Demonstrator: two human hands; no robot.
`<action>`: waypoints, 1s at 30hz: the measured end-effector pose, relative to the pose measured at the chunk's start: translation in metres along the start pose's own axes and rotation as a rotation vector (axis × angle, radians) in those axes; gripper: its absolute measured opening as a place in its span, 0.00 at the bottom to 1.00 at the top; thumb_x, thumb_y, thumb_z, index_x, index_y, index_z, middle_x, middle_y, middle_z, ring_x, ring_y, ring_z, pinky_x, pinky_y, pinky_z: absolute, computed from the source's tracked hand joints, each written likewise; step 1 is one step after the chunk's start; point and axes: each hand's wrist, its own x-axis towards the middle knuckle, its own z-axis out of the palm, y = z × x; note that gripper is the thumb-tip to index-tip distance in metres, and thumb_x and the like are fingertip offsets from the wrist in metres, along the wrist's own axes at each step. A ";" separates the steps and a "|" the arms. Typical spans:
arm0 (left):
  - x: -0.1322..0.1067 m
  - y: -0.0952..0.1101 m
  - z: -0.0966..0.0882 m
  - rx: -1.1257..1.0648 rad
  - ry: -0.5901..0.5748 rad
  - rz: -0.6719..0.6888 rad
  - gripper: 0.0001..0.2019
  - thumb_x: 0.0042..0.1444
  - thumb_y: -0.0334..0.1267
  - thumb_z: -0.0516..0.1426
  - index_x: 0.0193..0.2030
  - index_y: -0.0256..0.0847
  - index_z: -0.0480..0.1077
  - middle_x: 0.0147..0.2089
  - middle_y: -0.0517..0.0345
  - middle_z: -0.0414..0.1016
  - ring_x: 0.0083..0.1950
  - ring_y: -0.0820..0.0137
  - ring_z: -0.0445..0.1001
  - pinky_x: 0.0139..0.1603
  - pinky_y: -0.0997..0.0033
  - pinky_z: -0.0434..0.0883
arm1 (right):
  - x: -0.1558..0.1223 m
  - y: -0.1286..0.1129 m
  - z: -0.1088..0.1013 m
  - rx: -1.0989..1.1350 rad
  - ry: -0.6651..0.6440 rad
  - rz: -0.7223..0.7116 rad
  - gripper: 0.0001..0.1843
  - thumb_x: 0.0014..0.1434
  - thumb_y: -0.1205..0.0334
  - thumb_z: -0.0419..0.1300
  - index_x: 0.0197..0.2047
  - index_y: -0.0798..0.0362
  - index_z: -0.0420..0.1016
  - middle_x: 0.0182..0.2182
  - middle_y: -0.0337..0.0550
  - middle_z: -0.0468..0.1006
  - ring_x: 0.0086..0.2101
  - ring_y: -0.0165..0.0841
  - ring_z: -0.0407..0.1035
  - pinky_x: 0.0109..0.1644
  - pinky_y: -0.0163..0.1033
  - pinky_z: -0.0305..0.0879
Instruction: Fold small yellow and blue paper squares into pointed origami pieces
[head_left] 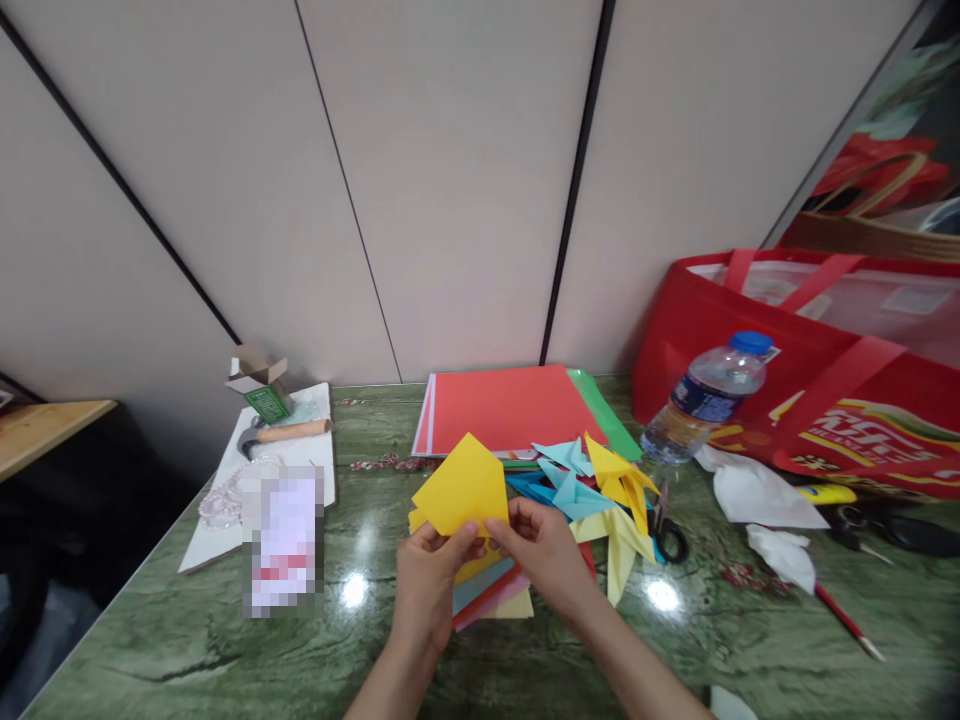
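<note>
A sheet of yellow paper [466,485] is held up between both hands, its upper edge coming to a point. My left hand [433,575] pinches its lower left part between thumb and fingers. On the lower right edge, my right hand [541,548] is closed on the same sheet. Beneath my hands lies a pile of coloured paper [495,595] with blue, red, pink and cream sheets. Just right of my right hand are several folded paper pieces in light blue [574,492], yellow [619,475] and cream [619,545]. Fingertips behind the sheet are hidden.
Large red sheets [517,405] lie against the wall. Scissors [670,535], a water bottle [705,395], tissues [757,490], a brush [847,620] and a red bag [847,390] stand right. A white board [319,400] with a hammer [292,430] and small box [262,390] is left.
</note>
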 end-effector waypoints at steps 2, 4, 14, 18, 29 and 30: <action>0.000 0.001 0.000 -0.023 -0.012 -0.014 0.15 0.28 0.34 0.69 0.28 0.32 0.76 0.26 0.53 0.79 0.23 0.71 0.74 0.28 0.73 0.73 | 0.001 0.001 -0.001 0.004 0.019 0.006 0.15 0.46 0.52 0.63 0.23 0.54 0.66 0.19 0.39 0.70 0.22 0.32 0.65 0.26 0.36 0.61; 0.000 0.001 0.000 -0.023 -0.018 -0.019 0.15 0.29 0.34 0.69 0.28 0.31 0.76 0.26 0.52 0.79 0.24 0.70 0.75 0.29 0.73 0.74 | 0.001 0.001 -0.002 0.030 0.020 0.021 0.15 0.45 0.51 0.63 0.23 0.54 0.67 0.18 0.38 0.70 0.21 0.32 0.64 0.25 0.36 0.61; -0.001 0.000 -0.001 -0.045 0.007 -0.035 0.15 0.28 0.30 0.69 0.28 0.30 0.75 0.29 0.49 0.80 0.27 0.65 0.78 0.30 0.72 0.76 | 0.001 -0.001 -0.001 0.127 0.025 0.069 0.16 0.41 0.49 0.65 0.22 0.53 0.68 0.18 0.38 0.71 0.20 0.32 0.65 0.25 0.36 0.61; -0.001 0.001 0.000 -0.054 0.006 -0.035 0.15 0.28 0.30 0.69 0.27 0.30 0.74 0.28 0.49 0.80 0.27 0.64 0.78 0.31 0.71 0.76 | 0.001 -0.003 -0.001 0.115 0.040 0.074 0.17 0.40 0.49 0.66 0.21 0.53 0.68 0.17 0.37 0.71 0.20 0.31 0.65 0.25 0.36 0.61; -0.002 0.002 0.001 -0.043 -0.003 -0.040 0.15 0.27 0.30 0.69 0.26 0.31 0.74 0.28 0.50 0.80 0.28 0.64 0.78 0.32 0.71 0.76 | 0.002 -0.003 -0.003 0.092 0.030 0.067 0.17 0.41 0.48 0.65 0.21 0.54 0.68 0.18 0.39 0.73 0.21 0.32 0.67 0.26 0.37 0.64; -0.002 0.002 0.001 -0.039 -0.006 -0.046 0.14 0.28 0.30 0.68 0.27 0.31 0.74 0.28 0.50 0.80 0.28 0.64 0.78 0.33 0.71 0.76 | 0.002 -0.003 -0.003 0.079 0.033 0.061 0.17 0.41 0.48 0.65 0.21 0.54 0.68 0.18 0.39 0.73 0.21 0.32 0.67 0.26 0.37 0.64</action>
